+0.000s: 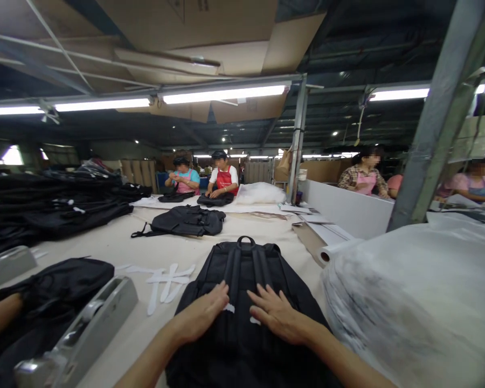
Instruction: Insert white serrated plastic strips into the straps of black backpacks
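A black backpack (246,345) lies in front of me with its shoulder straps facing up and its top loop pointing away. My left hand (208,312) rests on its left strap, fingers stretched out. On the other side, my right hand (277,315) lies over the right strap with the fingers spread. Small white pieces (228,307) show beside both hands on the straps; whether they are paper or tape I cannot tell. Neither hand is closed around anything.
Left of the backpack are white strips (170,279) and a grey tape dispenser (92,328). A co-worker's arm (2,318) reaches over another black bag (64,280). Black bags (52,199) are piled behind. Clear plastic bags (412,302) bulge at right, near a metal post (432,118).
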The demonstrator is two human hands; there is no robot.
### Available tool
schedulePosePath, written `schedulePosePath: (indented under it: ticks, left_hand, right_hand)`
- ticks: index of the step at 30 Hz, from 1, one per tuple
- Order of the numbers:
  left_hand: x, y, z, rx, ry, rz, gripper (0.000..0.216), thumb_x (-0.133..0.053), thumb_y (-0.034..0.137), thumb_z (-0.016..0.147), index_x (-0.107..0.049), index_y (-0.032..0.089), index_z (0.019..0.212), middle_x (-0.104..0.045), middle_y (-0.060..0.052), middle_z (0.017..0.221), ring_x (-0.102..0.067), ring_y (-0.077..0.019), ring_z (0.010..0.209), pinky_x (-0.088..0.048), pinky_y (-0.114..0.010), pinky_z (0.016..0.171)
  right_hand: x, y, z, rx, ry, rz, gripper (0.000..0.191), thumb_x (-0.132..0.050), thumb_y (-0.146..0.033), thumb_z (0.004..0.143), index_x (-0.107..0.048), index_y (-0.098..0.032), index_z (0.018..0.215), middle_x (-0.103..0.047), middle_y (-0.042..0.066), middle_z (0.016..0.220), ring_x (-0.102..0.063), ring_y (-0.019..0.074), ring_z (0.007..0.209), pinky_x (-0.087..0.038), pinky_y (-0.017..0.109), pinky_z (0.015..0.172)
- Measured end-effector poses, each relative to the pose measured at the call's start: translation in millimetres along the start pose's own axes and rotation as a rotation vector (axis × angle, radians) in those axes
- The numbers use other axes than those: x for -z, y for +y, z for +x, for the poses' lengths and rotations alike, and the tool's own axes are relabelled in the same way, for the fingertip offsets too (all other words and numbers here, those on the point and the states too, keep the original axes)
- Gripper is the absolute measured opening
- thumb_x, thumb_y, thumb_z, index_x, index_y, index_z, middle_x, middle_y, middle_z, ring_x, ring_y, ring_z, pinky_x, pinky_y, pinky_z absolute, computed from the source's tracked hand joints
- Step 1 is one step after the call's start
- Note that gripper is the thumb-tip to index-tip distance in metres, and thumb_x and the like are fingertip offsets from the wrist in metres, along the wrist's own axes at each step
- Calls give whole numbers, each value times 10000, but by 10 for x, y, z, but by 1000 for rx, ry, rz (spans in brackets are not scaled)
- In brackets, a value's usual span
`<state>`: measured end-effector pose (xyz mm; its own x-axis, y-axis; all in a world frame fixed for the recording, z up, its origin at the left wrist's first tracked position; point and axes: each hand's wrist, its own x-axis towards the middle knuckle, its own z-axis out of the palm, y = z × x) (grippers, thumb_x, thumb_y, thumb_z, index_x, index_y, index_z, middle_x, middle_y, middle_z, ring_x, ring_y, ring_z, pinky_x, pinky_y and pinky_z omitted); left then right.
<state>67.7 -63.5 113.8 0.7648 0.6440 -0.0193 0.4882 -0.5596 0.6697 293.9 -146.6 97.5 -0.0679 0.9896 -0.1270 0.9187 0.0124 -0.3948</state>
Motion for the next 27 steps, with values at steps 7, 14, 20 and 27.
schedulePosePath:
  ticks: [7,14,20,27]
  left_hand:
    - [23,-30,-215,-70,-78,231,487,-394,343,911,-379,270,1392,-167,-11,1487,-172,-236,1391,-120,-501,1151]
    - [19,70,-429,-62,166,300,500,-486,362,855,-478,230,1337,-392,-18,1403,-343,-208,1312,-237,-336,1157]
    - [-395,119,-275,-6,91,445,464,-517,165,800,-534,139,1263,-415,-118,1372,-463,-276,1205,-386,-398,1058]
    - [-259,185,-377,-82,-30,332,499,-561,138,791,-532,198,1285,-376,-58,1410,-392,-211,1288,-305,-333,1131]
  right_hand:
    - [85,43,-83,12,-63,100,610,-229,-587,918,-326,-253,1418,-118,68,1509,28,281,1398,-26,556,1134]
    - [277,144,-558,59,196,24,584,-571,-421,800,-485,-181,1326,-418,65,1388,-359,233,1299,-269,387,1144]
    - [-249,13,-633,78,137,-313,567,-435,-144,828,-369,-89,1388,-328,155,1429,-487,300,1182,-470,457,982]
    - [-308,25,-549,196,127,-183,588,-530,-106,813,-385,-113,1382,-330,141,1431,-452,294,1222,-426,440,1036]
